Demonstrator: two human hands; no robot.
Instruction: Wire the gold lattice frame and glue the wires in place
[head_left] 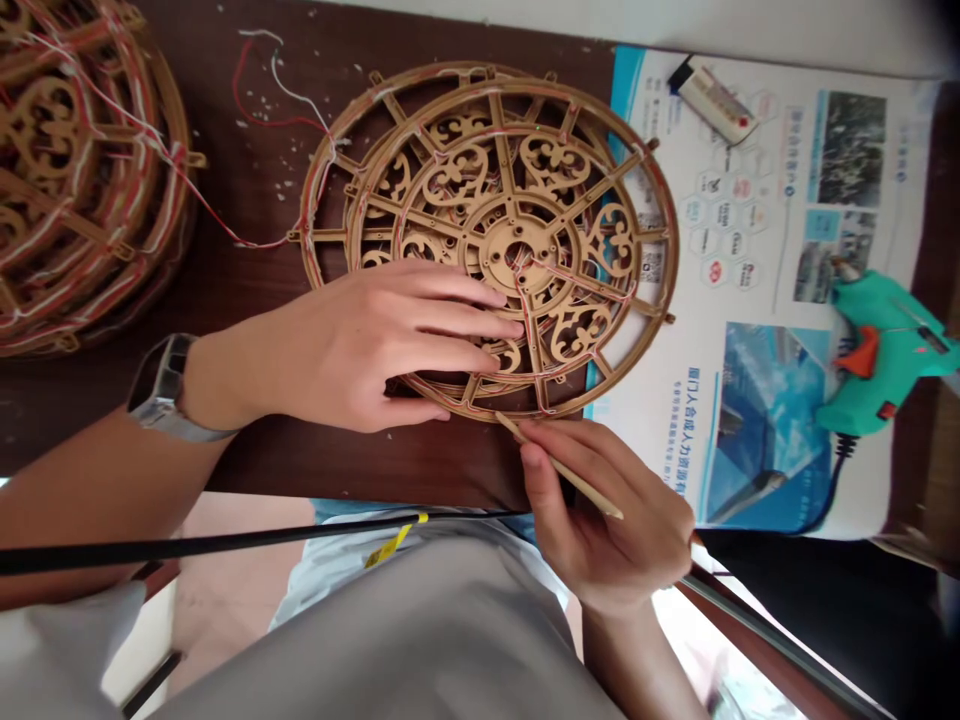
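A round wooden fretwork wheel (555, 165) lies flat on the table, wound with red and white thread. My left hand (390, 345) rests on its lower part, fingers spread and pressing on the spokes, with a metal-banded wristwatch (161, 385) on that wrist. My right hand (604, 510) grips a thin wooden stick (562, 472), whose tip sits at the wheel's lower rim. A second thread-wound wooden wheel (75, 170) lies at the upper left, partly cut off by the frame.
The dark wooden table (255, 170) holds loose red and white wires (274, 90) and small white flecks. To the right lie a printed paper sheet (757, 180), a white-and-red device (712, 100) and a teal glue gun (885, 350). A black rod with a yellow tag (210, 545) crosses my lap.
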